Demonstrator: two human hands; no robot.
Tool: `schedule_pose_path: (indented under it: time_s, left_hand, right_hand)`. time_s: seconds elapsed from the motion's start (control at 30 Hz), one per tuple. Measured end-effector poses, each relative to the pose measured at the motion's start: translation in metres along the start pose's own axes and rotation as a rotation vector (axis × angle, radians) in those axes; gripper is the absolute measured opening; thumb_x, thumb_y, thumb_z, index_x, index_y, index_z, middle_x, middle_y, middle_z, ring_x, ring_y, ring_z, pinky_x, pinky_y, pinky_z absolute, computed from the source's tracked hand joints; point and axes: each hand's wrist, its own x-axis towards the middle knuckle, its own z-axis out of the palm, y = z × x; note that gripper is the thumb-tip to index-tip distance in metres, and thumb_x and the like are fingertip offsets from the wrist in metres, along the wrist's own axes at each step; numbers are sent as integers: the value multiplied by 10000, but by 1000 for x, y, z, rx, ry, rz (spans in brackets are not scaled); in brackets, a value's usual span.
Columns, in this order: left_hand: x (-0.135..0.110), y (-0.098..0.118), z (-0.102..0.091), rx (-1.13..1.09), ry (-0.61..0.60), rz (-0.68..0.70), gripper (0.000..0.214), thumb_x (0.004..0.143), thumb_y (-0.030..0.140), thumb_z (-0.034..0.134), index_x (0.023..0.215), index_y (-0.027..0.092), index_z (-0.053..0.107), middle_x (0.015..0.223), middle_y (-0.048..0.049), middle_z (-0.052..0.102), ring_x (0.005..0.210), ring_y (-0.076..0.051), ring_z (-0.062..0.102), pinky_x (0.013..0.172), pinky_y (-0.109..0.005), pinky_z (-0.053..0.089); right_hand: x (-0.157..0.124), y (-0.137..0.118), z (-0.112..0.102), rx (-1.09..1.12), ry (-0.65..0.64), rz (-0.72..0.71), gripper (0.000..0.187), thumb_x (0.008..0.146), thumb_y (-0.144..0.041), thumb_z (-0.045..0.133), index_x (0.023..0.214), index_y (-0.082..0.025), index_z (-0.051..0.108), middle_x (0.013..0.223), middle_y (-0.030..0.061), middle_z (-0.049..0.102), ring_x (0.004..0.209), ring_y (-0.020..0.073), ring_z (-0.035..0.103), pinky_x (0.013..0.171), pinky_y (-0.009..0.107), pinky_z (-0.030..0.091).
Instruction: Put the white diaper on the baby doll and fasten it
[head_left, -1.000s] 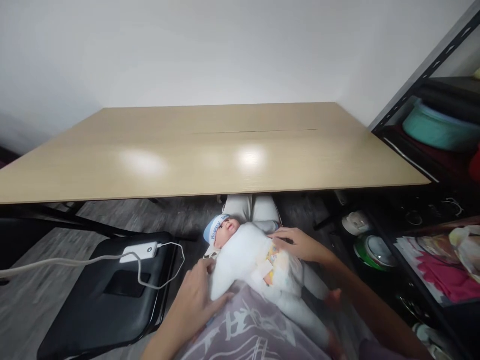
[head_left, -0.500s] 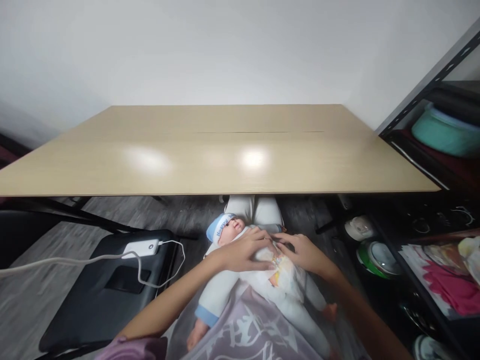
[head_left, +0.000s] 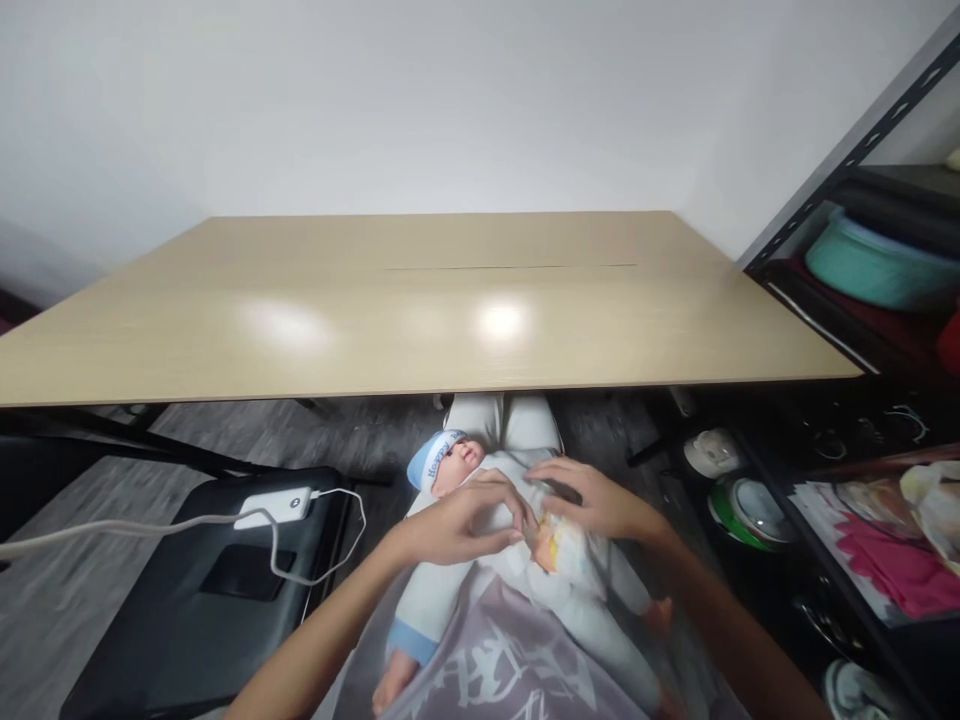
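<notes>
Head view, the only one.

Doll (head_left: 517, 562) lies face up across the person's lap, on a purple printed cloth (head_left: 510, 670), just below the near edge of the table (head_left: 420, 310). Its head points toward the table and its legs toward the camera.

Both hands meet on the belly, at the diaper (head_left: 568, 545).
- Left hand (head_left: 457, 520): fingers curled in toward the thumb at the diaper's waist edge. The tips hide the contact, so I can't tell if it's actually pinching fabric.
- Right hand (head_left: 600, 505): flat, fingers spread, palm down on the diaper front. It's pressing, not clamping.

My read on doing this well:
- Keep the right palm as the anchor so the doll doesn't roll off the lap.
- Let the left fingertips do the fine work along the waist edge.
- Keep the front panel centred and flat, with no bunching on one side.
- The lap is a soft, sloped base, so small moves only.

Count:
- doll: 1
- diaper: 1
- blue cap (head_left: 429, 458): 1
- hands: 2
- table: 1
- black chair (head_left: 210, 600) at left: 1, carrying 1 white power bank (head_left: 274, 507) with 1 cable (head_left: 150, 525)
- shelf rack (head_left: 825, 180) at right: 1, with 1 teal tub (head_left: 877, 260) on it; the lower clutter is too jumbled to count
</notes>
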Motion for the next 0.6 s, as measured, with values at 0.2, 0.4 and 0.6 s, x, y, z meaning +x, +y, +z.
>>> schedule_pose_path:
  time_s: [0.2, 0.4, 0.6]
  left_hand:
    - [-13, 12, -8, -135, -164, -89, 233, 1067, 429, 717, 1040, 198, 738, 949, -56, 770, 859, -180, 696, 817, -298, 570]
    - [81, -8, 20, 373, -127, -24, 354, 1006, 417, 782, 1286, 206, 734, 1321, -120, 765, 1288, -286, 676, 1161, -437, 508]
    - [195, -29, 92, 672, -893, -218, 422, 547, 424, 1064, 668, 217, 718, 850, -74, 816, 1058, -382, 781, 1029, -498, 570]
  right_hand:
    - [-14, -28, -8, -64, -42, 46, 352, 1146, -496, 569, 1184, -229, 796, 1077, 63, 769, 1048, 240, 700, 985, 360, 538]
    - [-52, -19, -41, 37, -358, 346, 515, 1110, -590, 523, 843, -184, 697, 744, -14, 629, 719, 160, 533, 642, 275, 344]
    - [-84, 4, -6, -33, -395, 497, 323, 960, -495, 630, 867, -203, 731, 710, 30, 695, 681, 197, 605, 627, 287, 392]
